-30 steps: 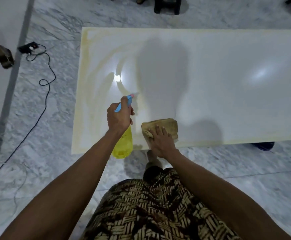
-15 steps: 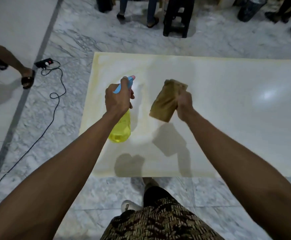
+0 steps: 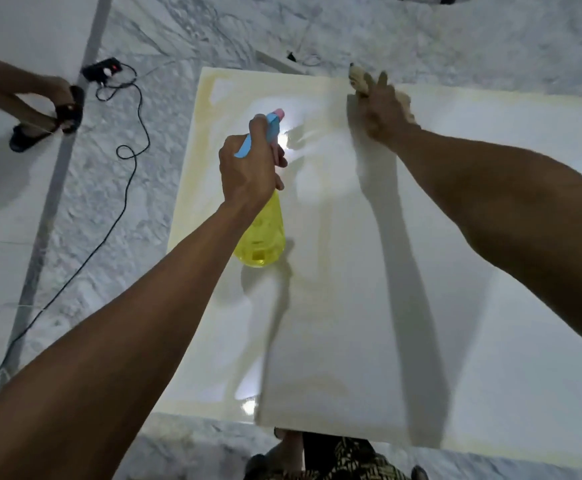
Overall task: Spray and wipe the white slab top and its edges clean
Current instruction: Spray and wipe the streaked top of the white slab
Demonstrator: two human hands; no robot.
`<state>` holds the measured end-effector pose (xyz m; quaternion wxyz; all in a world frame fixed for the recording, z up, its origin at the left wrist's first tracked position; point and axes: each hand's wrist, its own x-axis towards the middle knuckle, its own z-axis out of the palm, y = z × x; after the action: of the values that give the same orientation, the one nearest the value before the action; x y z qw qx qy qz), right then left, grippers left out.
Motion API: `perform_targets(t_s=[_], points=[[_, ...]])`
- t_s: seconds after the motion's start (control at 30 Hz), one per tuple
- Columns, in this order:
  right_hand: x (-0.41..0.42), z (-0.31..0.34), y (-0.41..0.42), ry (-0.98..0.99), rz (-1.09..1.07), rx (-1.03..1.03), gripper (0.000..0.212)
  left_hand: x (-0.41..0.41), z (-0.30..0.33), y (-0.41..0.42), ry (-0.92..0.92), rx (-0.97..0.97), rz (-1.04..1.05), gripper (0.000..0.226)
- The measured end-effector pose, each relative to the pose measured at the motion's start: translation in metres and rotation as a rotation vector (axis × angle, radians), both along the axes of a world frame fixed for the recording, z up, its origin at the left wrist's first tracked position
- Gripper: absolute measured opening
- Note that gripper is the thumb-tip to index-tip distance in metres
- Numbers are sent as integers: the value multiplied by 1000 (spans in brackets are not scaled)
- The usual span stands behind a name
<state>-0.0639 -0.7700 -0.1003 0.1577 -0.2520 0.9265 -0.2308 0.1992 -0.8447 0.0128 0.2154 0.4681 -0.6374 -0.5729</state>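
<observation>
The glossy white rectangular slab [image 3: 369, 306] is laid flat on the grey marble floor [image 3: 85, 209], yellowish film along its edges. A tan cloth [image 3: 360, 79] is pressed at its far edge by the right hand [image 3: 384, 110], fingers closed on it. A yellow spray bottle [image 3: 261, 233] with blue trigger is gripped above the slab's left part by the left hand [image 3: 248, 168].

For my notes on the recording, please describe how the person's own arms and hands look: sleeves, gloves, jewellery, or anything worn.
Both arms are bare from the frame edge to the fingers; no sleeve shows. The left hand and the right hand wear no gloves. No watch, bracelet or ring is visible, though the right hand is motion-blurred. Below, the person wears a garment with a dark and tan woven-look pattern.
</observation>
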Motion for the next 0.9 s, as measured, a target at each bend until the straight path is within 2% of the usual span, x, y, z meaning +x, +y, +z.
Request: perform_targets(t_s=[0.03,0.1,0.17,0.23,0.3,0.4,0.6,0.77,0.9], points=[[4,-21,-5,141,31,69,60,-1,-6,-4,-3,-8,4,41],[22,-51,-4,192,145,275,65,0,-15,-9,-10,-26,8,42],[49,-62,9,200,236,368,61,3,-21,-10,-40,-27,6,45],[70,-64,24,168,306,279,56,10,-23,-7,-71,-23,7,53],[95,-61,38,204,347,289,55,20,-23,-1,-96,-8,-2,60],[148,-63,64,162,375,309,60,39,-19,14,-92,15,-24,55],[276,-52,135,33,411,280,53,109,-12,53,-119,19,-103,48],[393,-23,191,-64,330,325,71,194,-4,93,-133,42,-184,39],[454,0,212,-186,301,387,52,257,-5,124,-149,67,-229,40]])
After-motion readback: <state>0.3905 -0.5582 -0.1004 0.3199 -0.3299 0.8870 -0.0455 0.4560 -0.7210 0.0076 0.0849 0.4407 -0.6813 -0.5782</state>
